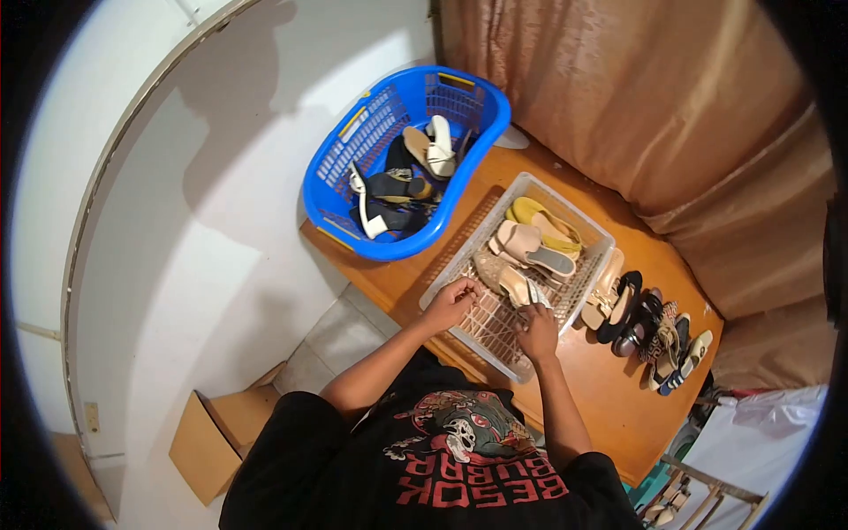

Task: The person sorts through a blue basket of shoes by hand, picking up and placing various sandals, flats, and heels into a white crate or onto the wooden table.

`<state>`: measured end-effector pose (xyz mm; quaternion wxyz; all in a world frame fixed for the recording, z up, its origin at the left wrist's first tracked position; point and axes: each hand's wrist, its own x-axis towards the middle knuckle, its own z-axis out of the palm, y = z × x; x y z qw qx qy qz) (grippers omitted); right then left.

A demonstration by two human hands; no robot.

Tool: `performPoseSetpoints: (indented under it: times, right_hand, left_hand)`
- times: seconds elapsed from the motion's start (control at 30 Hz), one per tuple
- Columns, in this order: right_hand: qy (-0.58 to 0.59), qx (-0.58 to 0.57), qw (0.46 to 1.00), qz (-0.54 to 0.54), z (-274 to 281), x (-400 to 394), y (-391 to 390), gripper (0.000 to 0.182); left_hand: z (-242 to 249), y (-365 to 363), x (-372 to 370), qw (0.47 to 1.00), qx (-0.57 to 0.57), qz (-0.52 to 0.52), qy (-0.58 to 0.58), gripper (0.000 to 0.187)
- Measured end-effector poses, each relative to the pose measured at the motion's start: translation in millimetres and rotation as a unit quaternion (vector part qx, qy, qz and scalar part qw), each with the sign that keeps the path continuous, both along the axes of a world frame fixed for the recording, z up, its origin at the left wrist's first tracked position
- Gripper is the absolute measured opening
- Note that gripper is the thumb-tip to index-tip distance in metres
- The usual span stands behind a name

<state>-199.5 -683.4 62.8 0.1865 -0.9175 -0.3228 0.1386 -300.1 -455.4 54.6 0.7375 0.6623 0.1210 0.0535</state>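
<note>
A white slatted plastic basket point(515, 369) stands in front of me on the table with several shoes in it. Both my hands are inside its near half. My right hand point(536, 332) is closed on the near end of a beige shoe point(511, 283), which lies partly under my fingers. My left hand point(452, 305) is curled beside the shoe's other end; whatever its fingertips pinch, if anything, is hidden. Beyond the beige shoe lie pale pink slip-on shoes point(521, 241) with a grey insole. Yellow flat shoes point(536, 215) rest against the basket's far side.
A blue laundry basket point(428, 243) holding black and white sandals stands at the table's far left. Several shoes, among them a black flat point(624, 307), are lined up right of the white basket. Brown curtains point(636, 106) hang behind the orange-brown table point(609, 424). A cardboard box point(208, 446) sits lower left.
</note>
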Motion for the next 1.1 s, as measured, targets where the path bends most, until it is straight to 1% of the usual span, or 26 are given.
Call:
performPoseSetpoints:
  times: [0.07, 0.1, 0.13, 0.17, 0.2, 0.23, 0.27, 0.3, 0.33, 0.37, 0.4, 0.47, 0.5, 0.6, 0.63, 0.67, 0.73, 0.77, 0.8, 0.87, 0.9, 0.93, 1.0, 1.03, 1.07, 1.1]
  right_hand:
    - [0.009, 0.076, 0.995, -0.062, -14, 3, 5, 0.031]
    - [0.029, 0.103, 0.991, -0.079, -11, 3, 12, 0.030]
    - [0.030, 0.100, 0.992, -0.073, -8, 1, 18, 0.030]
    - [0.012, 0.099, 0.992, -0.076, -4, 0, 24, 0.030]
    - [-0.006, 0.098, 0.992, -0.080, 4, -2, 32, 0.030]
    - [-0.015, 0.130, 0.988, -0.080, 13, -4, 41, 0.029]
    - [-0.018, 0.129, 0.988, -0.081, 14, -5, 50, 0.029]
    - [0.005, 0.175, 0.981, -0.084, 17, -7, 59, 0.028]
    - [0.026, 0.221, 0.971, -0.085, 20, -9, 69, 0.027]
    - [0.022, 0.237, 0.968, -0.077, 24, -11, 78, 0.026]
    - [0.020, 0.237, 0.968, -0.079, 25, -14, 90, 0.026]
    - [0.070, 0.296, 0.950, -0.073, 28, -19, 115, 0.025]
    - [0.055, 0.296, 0.952, -0.051, 32, -20, 127, 0.022]
    - [0.070, 0.329, 0.941, -0.033, 44, -19, 165, 0.019]
    - [0.054, 0.346, 0.936, -0.036, 49, -18, 178, 0.016]
    - [0.051, 0.349, 0.935, -0.040, 53, -16, 190, 0.016]
    - [0.061, 0.380, 0.922, -0.046, 62, -13, 212, 0.012]
    - [0.047, 0.384, 0.921, -0.049, 67, -11, 222, 0.013]
    - [0.044, 0.390, 0.918, -0.056, 70, -9, 232, 0.013]
    - [0.034, 0.381, 0.923, -0.047, 74, -5, 247, 0.012]
    - [0.033, 0.387, 0.920, -0.048, 74, -2, 254, 0.013]
    - [0.030, 0.390, 0.919, -0.055, 74, -1, 259, 0.013]
    - [-0.050, 0.391, 0.919, -0.018, 74, 0, 268, 0.015]
    - [-0.070, 0.378, 0.923, -0.009, 77, 0, 272, 0.014]
    - [-0.074, 0.382, 0.921, -0.014, 77, 1, 278, 0.014]
    - [-0.007, 0.410, 0.911, -0.034, 77, 0, 285, 0.014]
  left_hand:
    - [-2, 14, -12, 1.000, 0.011, 0.013, 0.012, 0.005]
    - [2, 21, -19, 1.000, 0.000, 0.030, 0.009, 0.006]
    - [4, 27, -25, 0.999, -0.011, 0.045, 0.006, 0.006]
    - [-4, 33, -31, 0.997, -0.050, 0.060, -0.005, 0.007]
    - [1, 39, -36, 0.997, -0.052, 0.061, -0.006, 0.007]
    - [13, 46, -40, 0.999, 0.008, 0.048, -0.006, 0.007]
    - [24, 54, -42, 0.997, 0.067, 0.034, -0.007, 0.007]
    - [33, 62, -45, 0.997, 0.066, 0.032, -0.008, 0.007]
    - [41, 71, -46, 0.999, 0.032, 0.024, -0.025, 0.007]
    - [46, 81, -45, 0.999, -0.002, 0.016, -0.042, 0.007]
    - [49, 92, -42, 0.999, -0.002, 0.014, -0.044, 0.007]
    - [56, 117, -37, 0.996, 0.015, 0.059, -0.060, 0.007]
    - [60, 129, -33, 0.994, -0.042, 0.079, -0.069, 0.007]
    - [71, 168, -30, 0.993, 0.001, 0.092, -0.077, 0.007]
    - [78, 180, -30, 0.994, -0.034, 0.094, -0.049, 0.007]
    - [80, 193, -29, 0.994, -0.032, 0.088, -0.051, 0.007]
    - [82, 218, -26, 0.994, 0.015, 0.100, -0.051, 0.007]
    - [83, 228, -26, 0.993, -0.012, 0.116, -0.025, 0.009]
    - [76, 240, -25, 0.994, -0.007, 0.108, -0.026, 0.009]
    - [58, 262, -22, 0.980, -0.013, 0.195, 0.025, 0.016]
    - [60, 269, -21, 0.970, -0.088, 0.216, 0.073, 0.027]
    - [62, 274, -18, 0.972, -0.084, 0.209, 0.073, 0.027]
    - [64, 285, -10, 0.951, -0.133, 0.240, 0.142, 0.042]
    - [52, 293, -6, 0.954, -0.136, 0.227, 0.140, 0.054]
    - [41, 303, 0, 0.956, -0.131, 0.222, 0.137, 0.054]
    - [38, 311, 6, 0.930, -0.228, 0.242, 0.156, 0.061]
